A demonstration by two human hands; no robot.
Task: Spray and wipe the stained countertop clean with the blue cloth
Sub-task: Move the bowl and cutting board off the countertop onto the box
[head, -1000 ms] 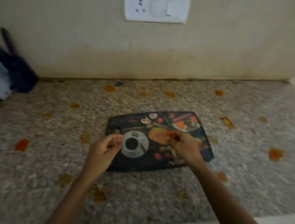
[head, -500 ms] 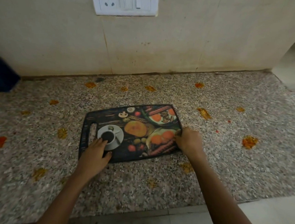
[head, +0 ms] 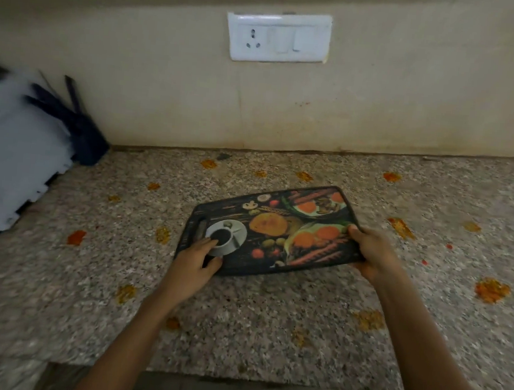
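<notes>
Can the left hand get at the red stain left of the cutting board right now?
Probably not yet: the left hand grips the cutting board. The path to the red stain over the countertop looks unobstructed.

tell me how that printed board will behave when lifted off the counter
Likely stiff: the board keeps a straight edge with the left hand and right hand holding only its ends. Probably light, being thin. Its glossy face may be slippery. It will not roll.
</notes>
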